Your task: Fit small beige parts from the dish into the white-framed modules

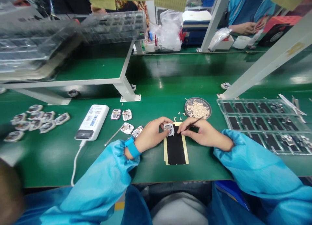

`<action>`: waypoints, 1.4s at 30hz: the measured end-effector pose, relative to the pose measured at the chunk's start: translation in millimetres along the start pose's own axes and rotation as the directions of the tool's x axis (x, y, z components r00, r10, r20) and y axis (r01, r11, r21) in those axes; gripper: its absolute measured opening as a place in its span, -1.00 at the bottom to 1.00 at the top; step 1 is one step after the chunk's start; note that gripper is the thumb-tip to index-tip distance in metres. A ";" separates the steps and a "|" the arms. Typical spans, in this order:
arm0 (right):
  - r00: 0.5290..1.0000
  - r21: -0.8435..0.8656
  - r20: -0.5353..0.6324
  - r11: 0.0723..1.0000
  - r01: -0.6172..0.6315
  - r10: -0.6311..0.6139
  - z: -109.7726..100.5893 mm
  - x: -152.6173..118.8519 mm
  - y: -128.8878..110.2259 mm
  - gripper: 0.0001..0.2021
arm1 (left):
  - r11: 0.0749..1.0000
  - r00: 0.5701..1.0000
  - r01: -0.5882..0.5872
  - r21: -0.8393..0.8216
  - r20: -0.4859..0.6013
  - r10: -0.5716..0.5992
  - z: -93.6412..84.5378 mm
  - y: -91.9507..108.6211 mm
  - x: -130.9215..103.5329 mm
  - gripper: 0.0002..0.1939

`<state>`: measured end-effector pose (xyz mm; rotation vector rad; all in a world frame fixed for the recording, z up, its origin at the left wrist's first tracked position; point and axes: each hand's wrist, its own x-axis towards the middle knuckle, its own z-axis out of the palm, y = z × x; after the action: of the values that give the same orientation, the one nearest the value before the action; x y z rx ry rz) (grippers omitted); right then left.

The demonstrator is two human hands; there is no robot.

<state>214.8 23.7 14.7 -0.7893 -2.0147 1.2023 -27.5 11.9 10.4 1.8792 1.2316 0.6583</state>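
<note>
My left hand (154, 134), with a blue band at its wrist, grips a small white squarish part (169, 129) between thumb and fingers. It is held over the upper end of a black sheet (175, 150) with pale yellow edges. My right hand (198, 133) pinches thin dark tweezers (194, 122), their tip low near the sheet, just right of the white part. Behind my right hand stands a round dish (198, 108) of small beige pieces, a few of them scattered at its left. More white parts (127, 128) lie left of my left hand.
A white power bank (92, 122) with a cable lies at the left, beyond it several white parts (35, 125). On the right sits a clear tray (263, 125) of dark pieces. A metal-legged shelf (97, 80) stands back left, a slanted post (265, 49) back right. Another person's hands (251, 27) show beyond.
</note>
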 end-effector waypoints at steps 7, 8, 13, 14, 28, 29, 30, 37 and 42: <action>0.972 -0.006 -0.231 0.999 0.045 -0.045 12.1 2.0 4.3 -0.92 | 1.000 1.000 -0.019 -0.018 0.015 0.020 -0.9 -1.0 0.3 -0.68; 0.967 -0.016 -0.247 0.998 0.054 -0.056 15.5 3.1 6.0 -0.91 | 1.000 1.000 -0.019 -0.016 0.016 0.019 -0.9 -1.2 0.4 -0.68; 0.952 -0.150 -0.260 0.981 0.123 -0.160 28.1 10.1 10.8 -0.86 | 1.000 0.999 -0.023 -0.001 0.024 0.023 -1.1 -0.6 1.0 -0.71; 0.950 -0.184 -0.259 0.975 0.127 -0.173 29.3 11.6 10.9 -0.85 | 1.000 0.999 -0.023 0.002 0.026 0.023 -1.0 -0.3 1.0 -0.72; 0.924 0.034 -0.378 0.998 -0.044 0.053 38.6 19.1 12.4 -0.85 | 0.999 1.000 -0.020 0.050 -0.005 0.021 1.3 0.5 0.0 -0.71; 0.916 0.113 -0.388 0.991 -0.066 0.105 39.6 19.9 13.1 -0.82 | 0.998 1.000 -0.016 0.062 -0.009 0.016 1.4 0.4 -0.3 -0.71; 0.908 0.197 -0.391 0.977 -0.079 0.152 40.6 21.0 14.1 -0.78 | 0.997 1.000 -0.008 0.075 -0.012 0.009 1.5 0.3 -0.4 -0.71; 0.870 0.474 -0.352 0.867 -0.152 0.345 45.8 26.4 15.1 -0.63 | 0.990 1.000 -0.016 0.138 0.011 0.014 -0.7 -2.4 -0.5 -0.73; 0.885 0.536 -0.355 0.841 -0.073 0.303 19.8 24.6 -5.0 -0.58 | 0.995 0.998 0.037 0.091 0.047 -0.041 -5.9 -9.3 3.8 -0.70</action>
<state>183.7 30.5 17.5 -0.8991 -1.1967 1.4432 -35.3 19.4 6.0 1.9281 1.2824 0.5414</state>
